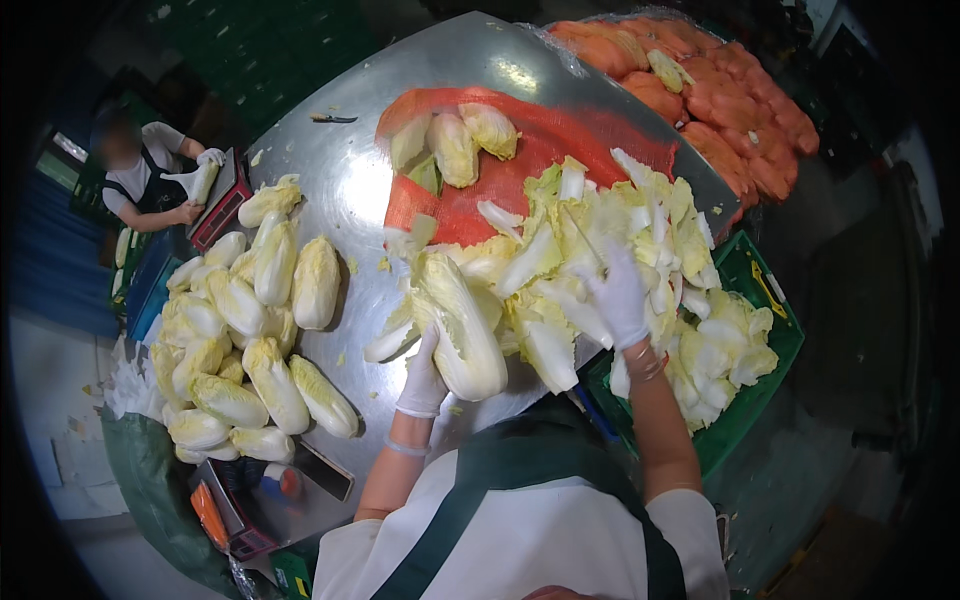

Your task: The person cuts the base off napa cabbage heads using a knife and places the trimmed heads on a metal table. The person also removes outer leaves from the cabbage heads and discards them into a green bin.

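My left hand (pixel 424 381), in a white glove, grips a napa cabbage (pixel 469 341) at the near side of the steel table. One outer leaf of the cabbage stands partly loose. My right hand (pixel 621 296), also gloved and blurred, is over a heap of loose cabbage leaves (pixel 544 337). A thin blade-like line runs near its fingers; whether the hand holds it is unclear. Beyond the leaves, a red mesh sack (pixel 510 191) lies spread out, with several cabbages (pixel 454 150) at its far left end.
Whole cabbages (pixel 240 300) are piled on the left of the steel table (pixel 337 165). A knife (pixel 334 118) lies farther back. At right are a green crate (pixel 780 352) of leaves and full orange mesh sacks (pixel 720 97). Another person (pixel 150 172) holds a cabbage beside a scale (pixel 221 202).
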`<state>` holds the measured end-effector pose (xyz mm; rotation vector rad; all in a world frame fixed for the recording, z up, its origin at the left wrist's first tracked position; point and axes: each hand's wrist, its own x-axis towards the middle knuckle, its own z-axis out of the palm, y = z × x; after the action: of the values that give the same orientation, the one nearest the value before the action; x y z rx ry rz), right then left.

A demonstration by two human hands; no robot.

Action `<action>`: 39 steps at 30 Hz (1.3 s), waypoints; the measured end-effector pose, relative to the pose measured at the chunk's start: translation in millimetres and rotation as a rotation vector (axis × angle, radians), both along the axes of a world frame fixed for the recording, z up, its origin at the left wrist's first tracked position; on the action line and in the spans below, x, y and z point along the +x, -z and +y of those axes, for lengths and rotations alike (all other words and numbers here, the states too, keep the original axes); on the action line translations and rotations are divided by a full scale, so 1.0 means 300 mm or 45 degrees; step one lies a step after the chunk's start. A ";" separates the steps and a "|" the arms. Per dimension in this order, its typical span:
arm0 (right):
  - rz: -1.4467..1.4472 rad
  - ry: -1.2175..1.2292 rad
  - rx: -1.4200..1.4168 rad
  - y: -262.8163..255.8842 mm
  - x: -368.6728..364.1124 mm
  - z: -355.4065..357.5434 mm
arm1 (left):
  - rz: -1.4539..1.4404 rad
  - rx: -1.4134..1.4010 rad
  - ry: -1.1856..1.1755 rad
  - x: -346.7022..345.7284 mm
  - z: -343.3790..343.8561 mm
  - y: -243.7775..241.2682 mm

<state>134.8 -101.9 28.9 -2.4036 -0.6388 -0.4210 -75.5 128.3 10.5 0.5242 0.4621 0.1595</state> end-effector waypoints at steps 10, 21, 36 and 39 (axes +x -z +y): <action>0.557 -0.520 0.419 -0.012 -0.385 0.197 | 0.102 0.776 -0.094 0.043 -0.099 -0.115; 0.720 -0.354 0.435 -0.020 -0.371 0.201 | 0.046 0.469 -0.044 0.049 -0.077 -0.011; 1.481 -0.352 0.835 -0.010 -0.196 0.090 | -0.176 -0.406 0.518 -0.008 -0.035 0.167; 1.678 -0.578 0.992 0.073 -0.190 0.169 | 0.002 -0.359 0.525 -0.001 -0.059 0.151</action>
<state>77.9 -51.0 7.1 -1.2712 -0.2614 0.8970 -75.7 110.5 -34.9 0.3329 0.3616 -0.2986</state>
